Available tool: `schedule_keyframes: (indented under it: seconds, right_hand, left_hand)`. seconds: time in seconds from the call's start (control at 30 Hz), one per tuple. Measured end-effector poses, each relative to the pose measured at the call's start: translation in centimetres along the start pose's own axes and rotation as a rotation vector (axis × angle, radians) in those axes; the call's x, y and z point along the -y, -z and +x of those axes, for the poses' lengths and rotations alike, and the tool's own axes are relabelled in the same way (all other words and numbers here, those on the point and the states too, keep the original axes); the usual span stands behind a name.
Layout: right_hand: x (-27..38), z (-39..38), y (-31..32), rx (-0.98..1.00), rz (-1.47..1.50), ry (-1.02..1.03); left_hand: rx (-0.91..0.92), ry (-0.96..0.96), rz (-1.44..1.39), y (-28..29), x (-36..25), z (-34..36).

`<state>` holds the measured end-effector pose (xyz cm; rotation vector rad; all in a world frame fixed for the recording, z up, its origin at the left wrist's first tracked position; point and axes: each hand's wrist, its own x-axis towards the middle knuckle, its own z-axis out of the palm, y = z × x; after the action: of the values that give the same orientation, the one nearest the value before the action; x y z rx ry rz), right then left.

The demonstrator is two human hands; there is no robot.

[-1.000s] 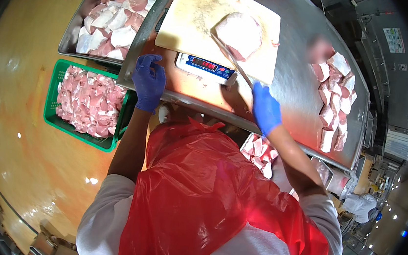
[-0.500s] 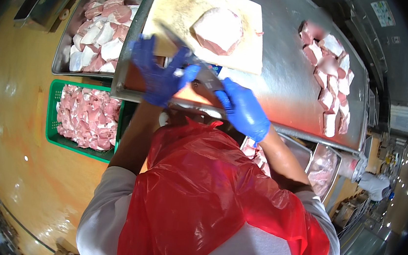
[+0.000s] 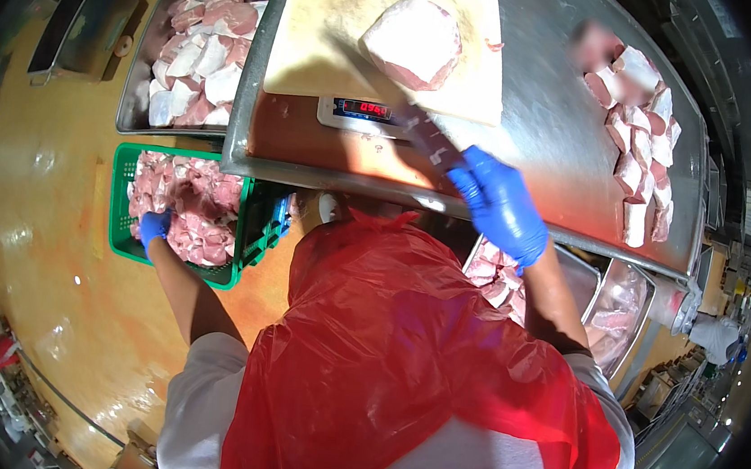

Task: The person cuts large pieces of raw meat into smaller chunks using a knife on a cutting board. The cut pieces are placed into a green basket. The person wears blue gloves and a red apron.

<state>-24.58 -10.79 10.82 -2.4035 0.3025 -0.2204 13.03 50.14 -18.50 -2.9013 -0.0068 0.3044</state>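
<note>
Right hand (image 3: 500, 206) grips a knife (image 3: 426, 134) beside the scale (image 3: 362, 114); left hand (image 3: 153, 228), fingers curled, touches meat pieces (image 3: 188, 207) in the green crate (image 3: 248, 240).

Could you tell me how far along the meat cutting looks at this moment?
Done: cut pieces line the steel table. In hand: right hand holds the knife; left hand reaches into the green crate. Left: the slab on the cutting board is uncut.

Cutting board (image 3: 323, 30): pale, on steel table (image 3: 546, 151), carrying 1 large meat slab (image 3: 415, 44).
Scale display (image 3: 362, 108): red digits, at board's near edge.
Cut pieces (image 3: 641, 147): row on table's right.
Steel tray (image 3: 145, 49): meat chunks, left of table.
Floor (image 3: 45, 194): orange, glossy.
</note>
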Motion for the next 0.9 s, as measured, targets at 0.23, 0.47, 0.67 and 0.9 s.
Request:
schedule_keyframes:
  seconds: [0.23,0.47,0.67,0.9]
  right_hand:
    - [-4.4,-0.6,3.7,-0.377,0.072,-0.368]
    - [-3.6,-1.1,4.3,-0.515,0.295,-0.493]
    - [-6.7,-5.6,3.2,-0.471,0.236,-0.603]
    - [-9.5,-8.0,0.8,-0.449,0.060,-0.498]
  left_hand:
    - [-0.731,-0.372,-1.058,26.5,-27.9,-2.4]
    - [0.048,-0.983,-0.550,35.0,-54.4,-16.1]
    - [-0.084,-1.647,-0.029,36.6,-54.8,-17.1]
    - [-0.437,-1.855,-0.301,34.7,-47.5,-12.0]
